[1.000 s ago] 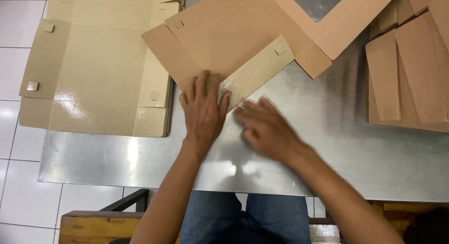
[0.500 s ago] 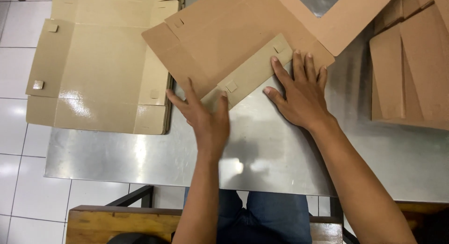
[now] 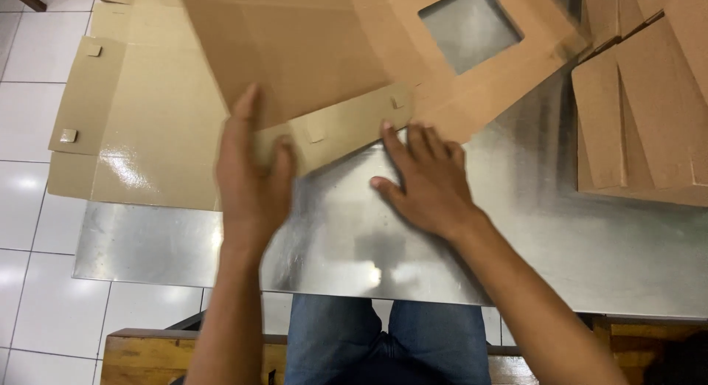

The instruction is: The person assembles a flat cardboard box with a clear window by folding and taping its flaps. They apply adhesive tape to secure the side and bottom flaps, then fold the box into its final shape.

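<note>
Bare, shiny metal table [image 3: 516, 252], with a windowed flat cardboard box [image 3: 310, 53] across its top, glossy flattened sheets [image 3: 147, 134] left, and stacked cardboard pieces [image 3: 649, 112] right.

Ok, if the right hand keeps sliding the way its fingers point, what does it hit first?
The right hand would probably meet the folded flap of the flat cardboard box blank; its fingertips look to be at that edge already.

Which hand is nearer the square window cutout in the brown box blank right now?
Right. The right hand lies flat just below the window cutout; the left hand presses the box blank further left.
</note>
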